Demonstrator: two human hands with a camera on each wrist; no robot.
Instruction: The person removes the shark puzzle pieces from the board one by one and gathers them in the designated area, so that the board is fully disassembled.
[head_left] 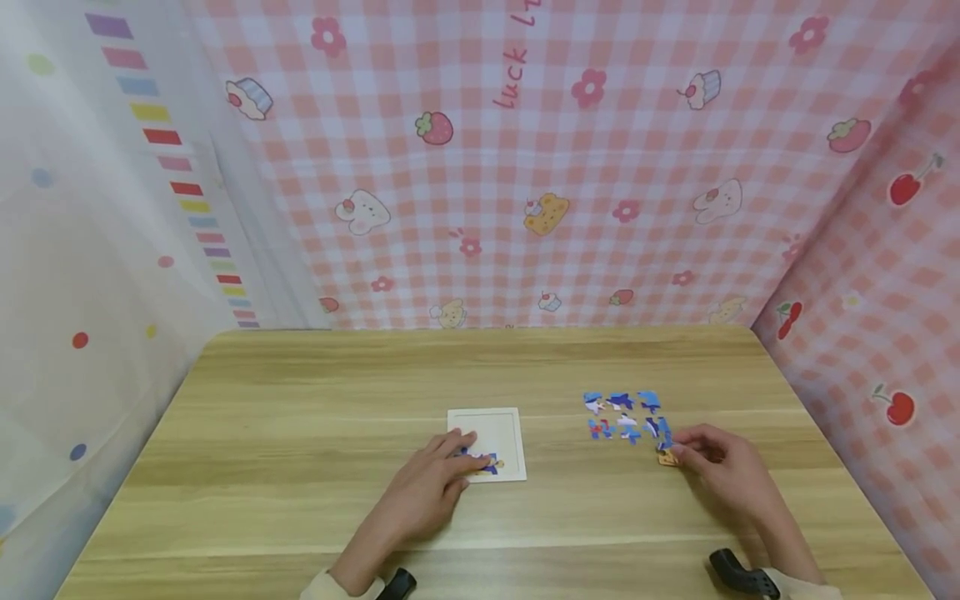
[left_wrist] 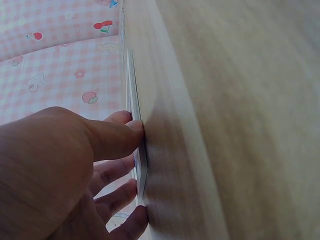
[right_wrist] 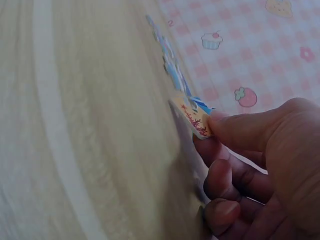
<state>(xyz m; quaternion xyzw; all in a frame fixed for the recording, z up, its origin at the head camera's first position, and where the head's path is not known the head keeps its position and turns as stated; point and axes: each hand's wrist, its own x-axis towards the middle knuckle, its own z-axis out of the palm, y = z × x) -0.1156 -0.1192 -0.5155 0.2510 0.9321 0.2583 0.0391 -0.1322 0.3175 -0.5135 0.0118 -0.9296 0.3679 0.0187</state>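
A square white puzzle board (head_left: pixel 487 425) with a thin inner line lies flat on the table. My left hand (head_left: pixel 427 487) rests over its lower left part, fingers spread and fairly straight; in the left wrist view the thumb (left_wrist: pixel 117 140) touches the board's edge (left_wrist: pixel 141 172). A few joined puzzle pieces (head_left: pixel 491 467) in blue and yellow show on the board beside the fingers, partly hidden. My right hand (head_left: pixel 723 462) pinches a jigsaw piece (right_wrist: pixel 197 120) between thumb and forefinger. That piece is orange with red coral print and some blue, and it tilts up from the table.
Several loose blue, white and red puzzle pieces (head_left: pixel 621 417) lie in two rows left of my right hand. Wooden tabletop (head_left: pixel 300 417) surrounds the board. A pink checked curtain (head_left: pixel 510 167) hangs behind the table, and a white dotted one (head_left: pixel 90 250) hangs on the left.
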